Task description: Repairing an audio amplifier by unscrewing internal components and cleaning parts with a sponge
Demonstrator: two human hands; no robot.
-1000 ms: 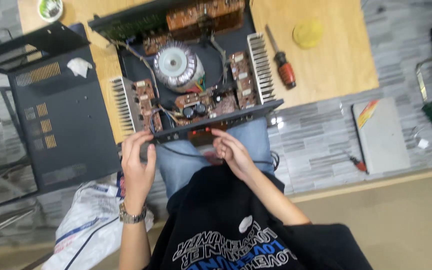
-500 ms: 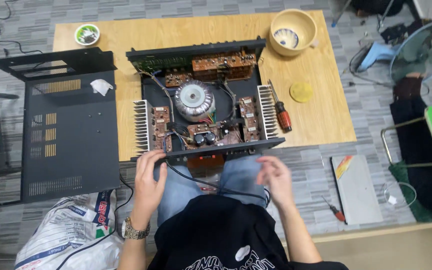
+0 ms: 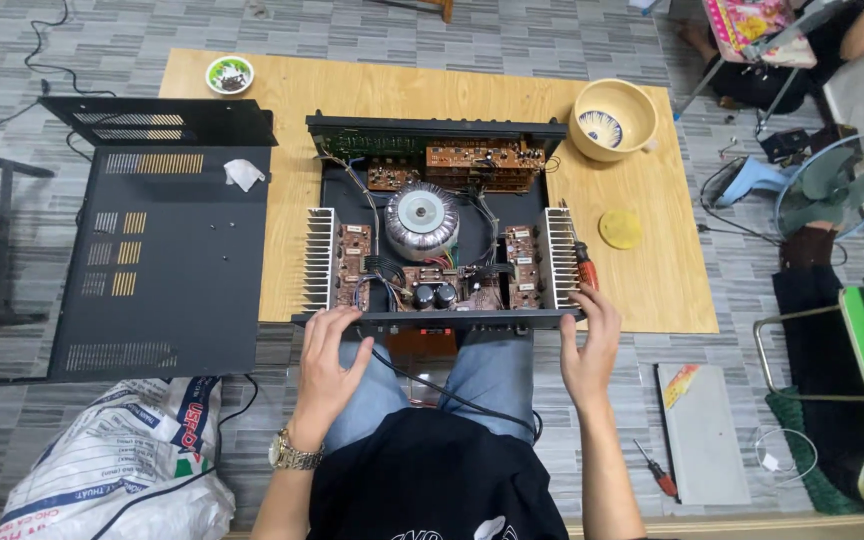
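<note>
An open black amplifier chassis (image 3: pixel 437 135) lies on a low wooden table (image 3: pixel 652 270), showing circuit boards, finned heat sinks and a round silver transformer (image 3: pixel 422 217). My left hand (image 3: pixel 327 365) rests on the near left end of its front panel (image 3: pixel 442 321), fingers spread. At the panel's near right corner my right hand (image 3: pixel 590 345) grips the edge. A red-handled screwdriver (image 3: pixel 584 266) lies just beyond my right fingers. A black cable runs from the chassis across my lap.
The removed black metal cover (image 3: pixel 167 260) lies left of the table, a crumpled tissue on it. A yellow bowl (image 3: pixel 614 120), a yellow disc (image 3: pixel 620 229) and a small green-rimmed dish (image 3: pixel 230 74) sit on the table. A fan (image 3: pixel 837 185), a grey box (image 3: pixel 697 430) and a sack (image 3: pixel 122 460) lie on the floor.
My right hand moved from my lap out to the chassis's near right corner. My left hand settled on the front panel. The view tilted forward, showing more of the table.
</note>
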